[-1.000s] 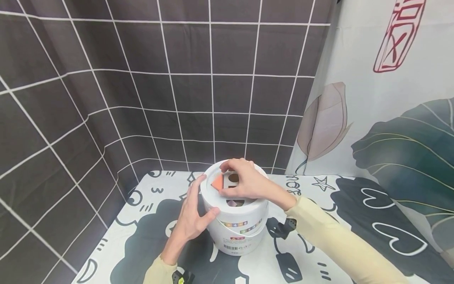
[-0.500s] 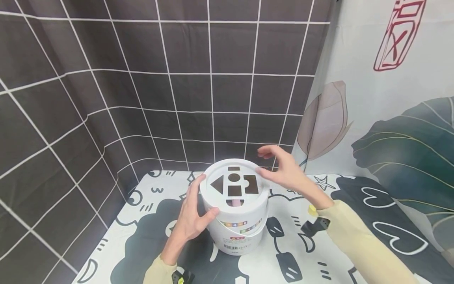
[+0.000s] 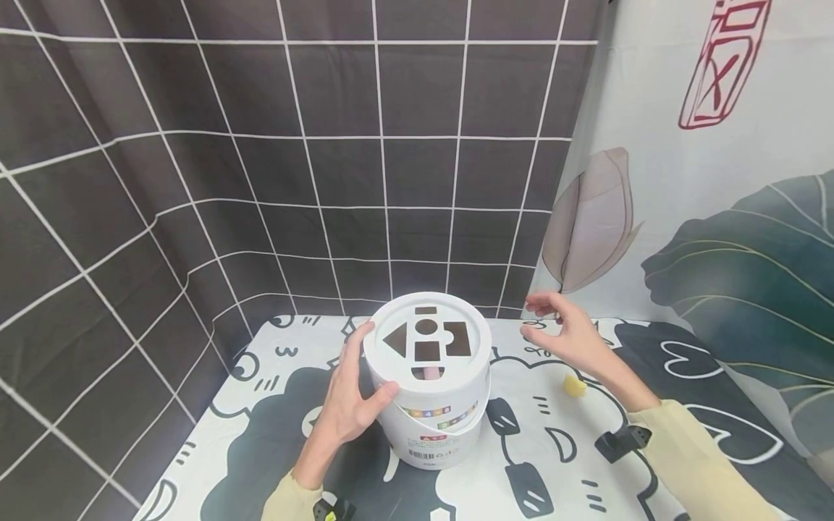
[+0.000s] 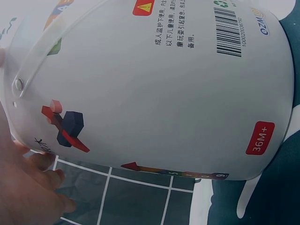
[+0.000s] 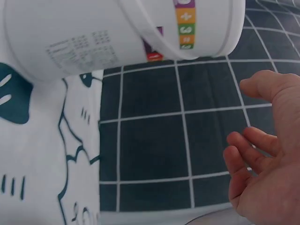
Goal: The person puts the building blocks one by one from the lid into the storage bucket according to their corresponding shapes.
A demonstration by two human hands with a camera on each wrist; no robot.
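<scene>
A white shape-sorter bucket [image 3: 426, 427] stands on the patterned cloth, its lid [image 3: 384, 365] cut with several shaped holes, among them a triangle, a circle and a square. Something pink [image 3: 432, 373] shows through the front hole. My left hand [image 3: 348, 405] rests against the bucket's left side, thumb at the front of the rim and fingers stretched along the side. To the right of the bucket, my right hand [image 3: 567, 333] hovers over the cloth with loosely bent fingers and nothing in them. A small yellow piece [image 3: 575, 386] lies beneath the right forearm.
The black-and-white cartoon cloth [image 3: 541, 492] covers the table. Behind it hangs a dark curtain [image 3: 339, 174] with a white grid, and a pale leaf-print curtain [image 3: 658, 188] hangs on the right. The bucket's thin white handle [image 3: 449, 428] hangs down its front.
The orange block that my right hand held over the lid is out of sight. My right hand has moved off to the right, uncovering the yellow piece. My left hand stays at the bucket.
</scene>
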